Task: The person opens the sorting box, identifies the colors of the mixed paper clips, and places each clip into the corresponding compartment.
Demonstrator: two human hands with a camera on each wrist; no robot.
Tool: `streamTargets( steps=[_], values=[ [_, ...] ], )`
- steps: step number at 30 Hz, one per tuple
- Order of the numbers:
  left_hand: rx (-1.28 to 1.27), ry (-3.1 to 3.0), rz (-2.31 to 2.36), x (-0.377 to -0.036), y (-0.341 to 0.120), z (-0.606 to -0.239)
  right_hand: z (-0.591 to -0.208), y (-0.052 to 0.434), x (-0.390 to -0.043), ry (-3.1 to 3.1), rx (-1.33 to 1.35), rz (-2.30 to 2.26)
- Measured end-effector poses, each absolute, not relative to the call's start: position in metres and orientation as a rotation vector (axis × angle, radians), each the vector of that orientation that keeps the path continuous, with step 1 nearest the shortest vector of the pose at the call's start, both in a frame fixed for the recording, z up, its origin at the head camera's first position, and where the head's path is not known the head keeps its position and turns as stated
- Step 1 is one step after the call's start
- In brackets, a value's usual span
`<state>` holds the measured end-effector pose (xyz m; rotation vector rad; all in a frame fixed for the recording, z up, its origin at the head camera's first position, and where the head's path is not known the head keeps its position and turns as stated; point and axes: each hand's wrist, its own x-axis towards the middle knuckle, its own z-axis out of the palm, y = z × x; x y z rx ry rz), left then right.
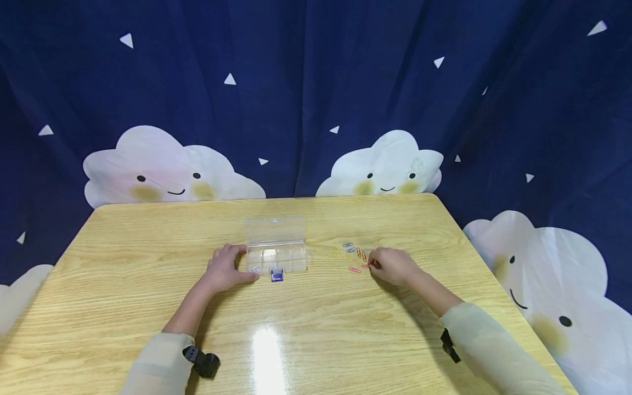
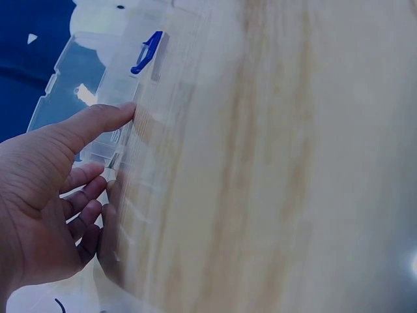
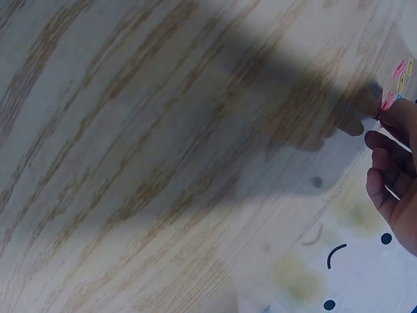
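A clear plastic compartment box (image 1: 291, 264) lies on the table with its lid (image 1: 275, 230) raised at the back. Its blue latch (image 1: 277, 275) is at the front. My left hand (image 1: 227, 269) holds the box's left end, thumb along the front edge and a forefinger near the back corner. In the left wrist view the other fingers curl loosely beside the end wall. To the right, my right hand (image 1: 393, 266) pinches at a pink paper clip (image 1: 366, 266) on the table, thumb and forefinger together at its end. Another pink paper clip (image 1: 355, 270) lies just left of it.
Several paper clips lie between the box and my right hand: blue paper clips (image 1: 351, 250), red paper clips (image 1: 359, 252) and yellow paper clips (image 1: 336, 255). Something small and pale sits in the box's front-left compartment. A dark blue curtain (image 1: 276, 109) hangs behind the wooden table (image 1: 336, 340).
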<state>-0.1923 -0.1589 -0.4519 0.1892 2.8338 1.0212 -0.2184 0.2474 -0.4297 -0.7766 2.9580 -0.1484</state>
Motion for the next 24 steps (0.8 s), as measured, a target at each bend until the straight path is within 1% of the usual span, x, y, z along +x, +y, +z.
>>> streamTargets(
  steps=[24],
  values=[
    [0.18,2.84,1.01,-0.1955,-0.1602,-0.4593,-0.4295,0.251,-0.2179,2.984,-0.777,-0.162]
  ],
)
